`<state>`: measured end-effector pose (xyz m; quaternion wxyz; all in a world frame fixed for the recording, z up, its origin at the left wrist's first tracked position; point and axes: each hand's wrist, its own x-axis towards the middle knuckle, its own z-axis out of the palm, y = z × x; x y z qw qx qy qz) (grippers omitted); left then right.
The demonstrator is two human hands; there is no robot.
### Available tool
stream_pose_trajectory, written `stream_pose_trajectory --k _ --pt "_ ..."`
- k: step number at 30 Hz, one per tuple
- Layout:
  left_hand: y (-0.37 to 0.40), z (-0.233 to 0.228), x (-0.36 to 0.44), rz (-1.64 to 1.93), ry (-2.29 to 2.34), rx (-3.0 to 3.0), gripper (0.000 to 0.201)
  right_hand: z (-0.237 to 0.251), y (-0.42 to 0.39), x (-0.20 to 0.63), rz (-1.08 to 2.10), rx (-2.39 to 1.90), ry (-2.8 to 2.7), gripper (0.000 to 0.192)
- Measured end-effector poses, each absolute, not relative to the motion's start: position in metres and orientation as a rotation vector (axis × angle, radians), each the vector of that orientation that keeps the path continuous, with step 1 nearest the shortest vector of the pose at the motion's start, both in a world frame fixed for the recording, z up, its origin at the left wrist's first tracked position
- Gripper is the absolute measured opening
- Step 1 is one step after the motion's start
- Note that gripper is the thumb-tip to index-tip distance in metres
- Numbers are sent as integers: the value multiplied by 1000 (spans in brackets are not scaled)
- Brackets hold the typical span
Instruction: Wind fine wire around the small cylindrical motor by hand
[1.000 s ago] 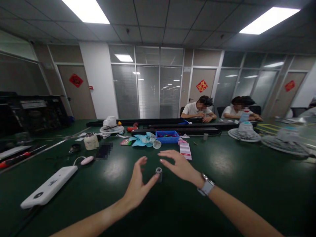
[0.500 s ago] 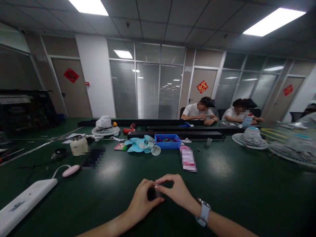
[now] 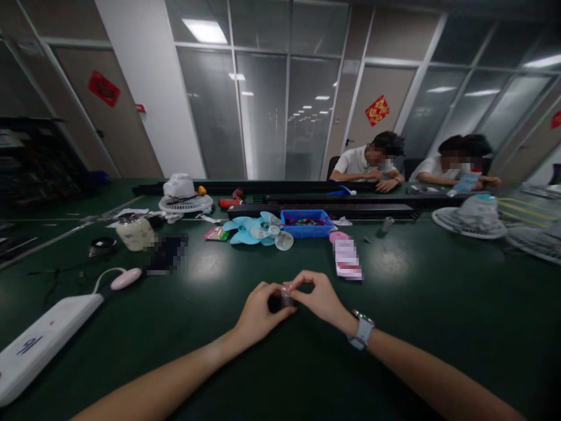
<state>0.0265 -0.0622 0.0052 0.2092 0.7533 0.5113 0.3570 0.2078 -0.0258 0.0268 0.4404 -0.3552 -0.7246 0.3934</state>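
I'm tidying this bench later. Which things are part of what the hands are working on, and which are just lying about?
In hand:
small dark cylinder, pinched between left hand and right hand

Lying about:
blue fan blade
blue tray
white power bank
pink oval gadget
cream jar
fan grille

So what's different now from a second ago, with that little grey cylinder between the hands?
Both hands closed in: the left hand and right hand, open on either side a second ago, now pinch the small cylinder together. The blue fan blade, blue tray and white device lie as before on the green table.
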Motion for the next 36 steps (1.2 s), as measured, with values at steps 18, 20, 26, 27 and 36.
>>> stream_pose_trajectory --k 18,20,26,27,36 --pt "-78 10 22 925 1393 2127 41 46 -42 218 1029 -762 -1994 9" --pt "-78 12 23 919 1395 2130 41 44 -41 217 1026 -770 -1973 12" --pt "-79 14 25 921 1406 2130 35 36 -40 212 1010 -823 -1874 29" --pt "-80 14 25 920 1403 2128 34 35 -40 211 1008 -830 -1865 31" --pt "-84 13 26 912 1383 2105 28 48 -48 214 992 -869 -1921 32"
